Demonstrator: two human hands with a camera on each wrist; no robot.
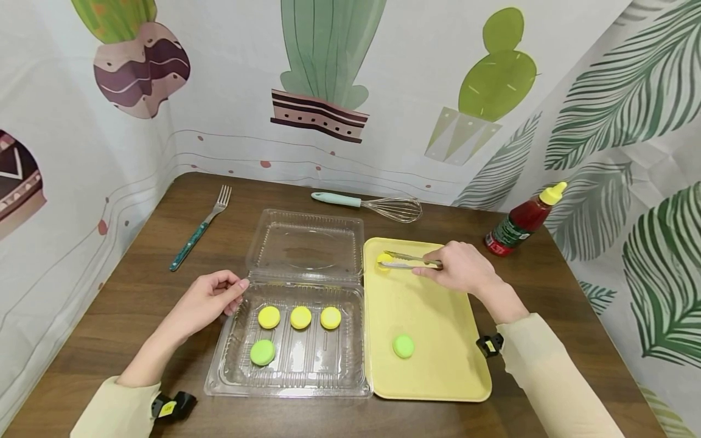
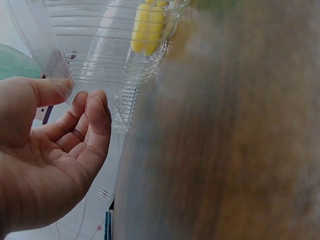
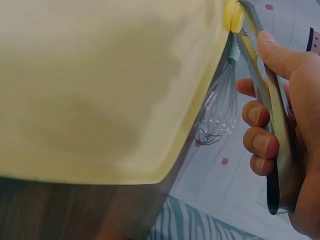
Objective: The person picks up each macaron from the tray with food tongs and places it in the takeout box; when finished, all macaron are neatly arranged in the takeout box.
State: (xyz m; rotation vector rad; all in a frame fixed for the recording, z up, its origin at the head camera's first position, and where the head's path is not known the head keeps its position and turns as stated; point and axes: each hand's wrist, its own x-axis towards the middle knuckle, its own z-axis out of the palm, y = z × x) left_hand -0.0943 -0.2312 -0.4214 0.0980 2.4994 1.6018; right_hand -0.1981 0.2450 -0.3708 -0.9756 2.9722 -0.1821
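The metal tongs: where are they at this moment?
In the head view, the metal tongs are in the right hand, over the far part of the yellow tray, their tips at a yellow macaron near its left edge.

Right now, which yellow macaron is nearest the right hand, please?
The yellow macaron at the tips of the metal tongs; the other three are in the clear plastic clamshell.

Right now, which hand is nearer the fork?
Left: the left hand, at the clear container, is just below the fork in the head view; the right hand, over the yellow tray, is far right of it.
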